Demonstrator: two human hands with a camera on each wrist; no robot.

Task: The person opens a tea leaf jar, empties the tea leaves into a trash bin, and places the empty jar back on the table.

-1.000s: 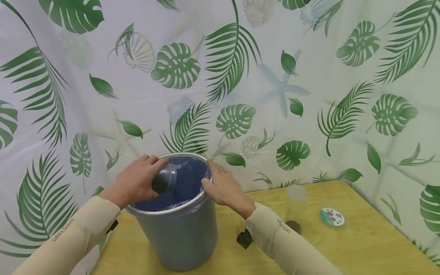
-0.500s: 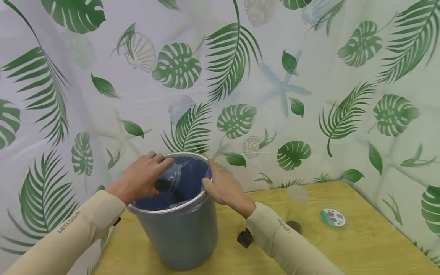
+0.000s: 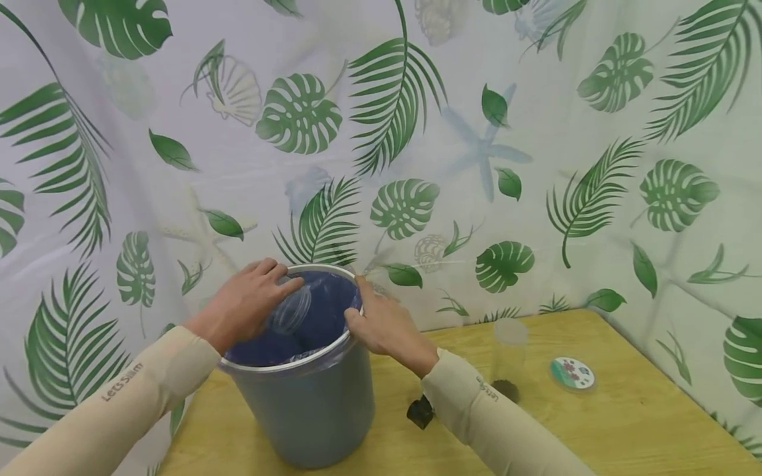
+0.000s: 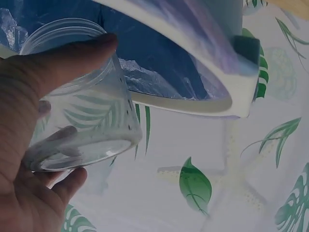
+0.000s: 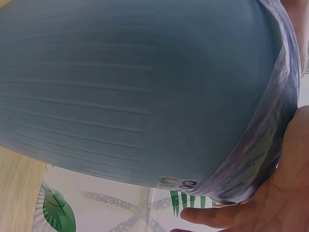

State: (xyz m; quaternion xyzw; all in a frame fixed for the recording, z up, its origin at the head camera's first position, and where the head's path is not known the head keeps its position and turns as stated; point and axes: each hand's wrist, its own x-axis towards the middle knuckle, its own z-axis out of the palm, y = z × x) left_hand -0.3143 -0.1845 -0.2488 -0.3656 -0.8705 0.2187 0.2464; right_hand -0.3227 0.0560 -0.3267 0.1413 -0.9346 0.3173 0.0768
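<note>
My left hand grips a clear jar, tilted with its mouth over the inside of the blue-grey bin. In the left wrist view the thumb lies across the jar near its threaded neck, and the other fingers wrap behind and below it. A few dark specks cling to the jar's wall. At the far right of the bin, my right hand holds the white rim, thumb on the near side. A thin plastic liner folds over that rim. The bin's bottom is hidden.
On the wooden table, a tall clear container with dark matter at its base stands right of the bin. Beside it lies a round lid with a floral label. A small black object sits by the right sleeve. Leaf-printed cloth hangs behind.
The dark contents seen in the left hand's jar have poured out into the bin. That hand has tipped the jar further and shifted slightly right. The right hand stays on the rim.
</note>
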